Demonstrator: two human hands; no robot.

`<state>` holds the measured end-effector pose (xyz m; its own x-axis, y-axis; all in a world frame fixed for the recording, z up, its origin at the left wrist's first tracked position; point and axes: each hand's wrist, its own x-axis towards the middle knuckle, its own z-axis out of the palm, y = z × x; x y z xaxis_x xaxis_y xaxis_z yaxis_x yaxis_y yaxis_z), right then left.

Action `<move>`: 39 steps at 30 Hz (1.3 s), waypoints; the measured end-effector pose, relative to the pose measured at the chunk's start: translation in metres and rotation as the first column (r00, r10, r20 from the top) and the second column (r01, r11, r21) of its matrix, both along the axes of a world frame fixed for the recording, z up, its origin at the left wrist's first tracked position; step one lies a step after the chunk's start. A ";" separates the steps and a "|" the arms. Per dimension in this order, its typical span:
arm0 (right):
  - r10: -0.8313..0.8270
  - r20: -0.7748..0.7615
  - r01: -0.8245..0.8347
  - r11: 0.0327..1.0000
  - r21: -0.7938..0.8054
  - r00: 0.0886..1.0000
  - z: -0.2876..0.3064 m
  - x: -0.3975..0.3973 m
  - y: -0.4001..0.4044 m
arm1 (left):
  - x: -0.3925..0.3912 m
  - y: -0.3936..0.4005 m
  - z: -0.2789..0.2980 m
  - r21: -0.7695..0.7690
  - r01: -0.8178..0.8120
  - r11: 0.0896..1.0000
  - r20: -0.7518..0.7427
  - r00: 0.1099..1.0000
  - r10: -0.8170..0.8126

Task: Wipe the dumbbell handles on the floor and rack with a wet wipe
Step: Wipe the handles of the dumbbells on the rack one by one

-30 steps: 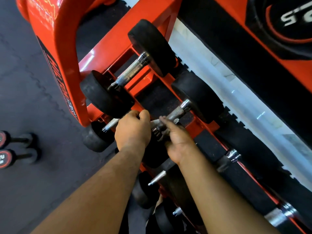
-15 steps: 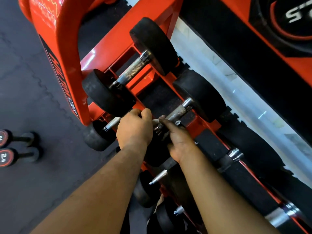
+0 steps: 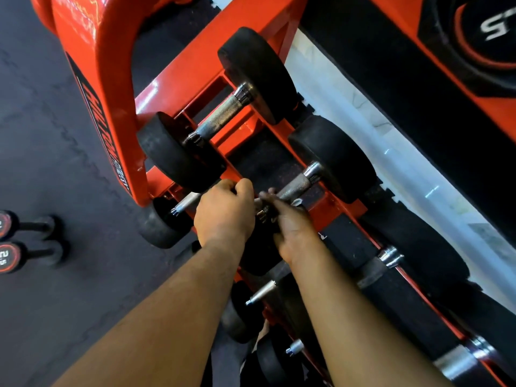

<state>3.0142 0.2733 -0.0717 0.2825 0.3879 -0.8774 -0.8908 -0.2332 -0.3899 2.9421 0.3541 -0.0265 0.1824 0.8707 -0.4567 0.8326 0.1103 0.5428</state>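
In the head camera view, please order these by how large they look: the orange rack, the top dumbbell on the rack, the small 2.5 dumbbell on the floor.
1. orange rack
2. top dumbbell
3. 2.5 dumbbell, partly cut off by the frame edge and farther from the camera, so its true size is unsure.
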 end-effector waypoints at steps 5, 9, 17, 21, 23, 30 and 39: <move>0.148 0.066 -0.153 0.985 0.076 0.987 0.004 0.008 -0.014 | 0.000 0.000 -0.001 -0.009 0.000 1.000 0.010 1.000 0.000; -0.049 0.117 0.033 0.990 0.134 0.992 0.005 0.032 -0.006 | 0.000 0.000 -0.002 -0.005 -0.006 1.000 0.011 1.000 0.006; -0.052 0.019 0.052 0.999 -0.001 0.998 0.006 0.004 0.006 | 0.000 0.000 -0.002 0.002 -0.009 1.000 0.017 1.000 0.009; -0.086 0.049 0.086 0.996 -0.006 0.995 0.007 -0.005 0.002 | 0.000 0.001 -0.005 0.001 -0.006 1.000 0.018 1.000 0.006; -0.098 0.047 0.099 0.995 -0.028 0.994 0.007 0.000 0.003 | 0.000 0.001 -0.006 0.001 -0.002 1.000 0.025 1.000 0.002; -0.094 0.028 0.095 0.995 -0.042 0.995 0.000 0.009 0.014 | -0.001 0.000 -0.002 0.010 0.008 1.000 0.007 1.000 -0.008; 0.045 0.133 -0.034 0.995 -0.089 0.990 0.020 -0.013 0.001 | -0.001 0.001 -0.008 0.011 -0.001 1.000 0.018 1.000 0.001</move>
<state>3.0008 0.2741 -0.0513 0.3865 0.3252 -0.8631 -0.8209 -0.3053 -0.4826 2.9416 0.3552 -0.0345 0.1899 0.8757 -0.4440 0.8225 0.1051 0.5590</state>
